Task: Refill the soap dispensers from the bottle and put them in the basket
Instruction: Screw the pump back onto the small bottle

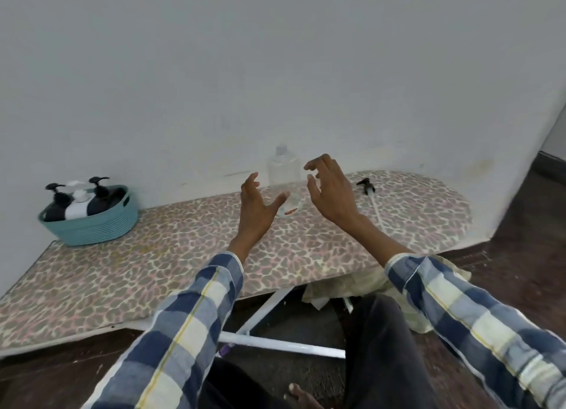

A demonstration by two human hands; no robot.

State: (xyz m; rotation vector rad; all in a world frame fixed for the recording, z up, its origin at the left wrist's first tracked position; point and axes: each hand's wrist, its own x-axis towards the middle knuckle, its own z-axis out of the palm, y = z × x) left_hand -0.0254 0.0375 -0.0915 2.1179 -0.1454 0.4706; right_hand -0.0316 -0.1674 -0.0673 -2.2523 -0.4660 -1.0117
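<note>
While both hands hover over the board (183,255), neither holds anything: left hand (255,206) has fingers loosely curled and spread, thumb out toward the bottle; right hand (329,188) has fingers bent and apart, thumb and index separated. One clear bottle (284,171) stands upright between the hands near the wall, long axis vertical, capped neck up; its lower part is behind the left thumb, can't tell if there's contact. One loose pump (369,191) lies flat on the board to the right of the right hand, black head toward the wall, white tube running toward the near edge, long axis roughly wall-to-front. One teal basket (92,225) sits at the far left end of the board against the wall. Three dispensers in it, leaning left: two black (56,208) (102,203), one white (78,206) between them, pumps on top, nozzles pointing left. All three touch each other, packed side by side. Board has a leopard-print cover, sits low, white legs visible under the front edge. Plaid sleeves (190,316) on both arms.
</note>
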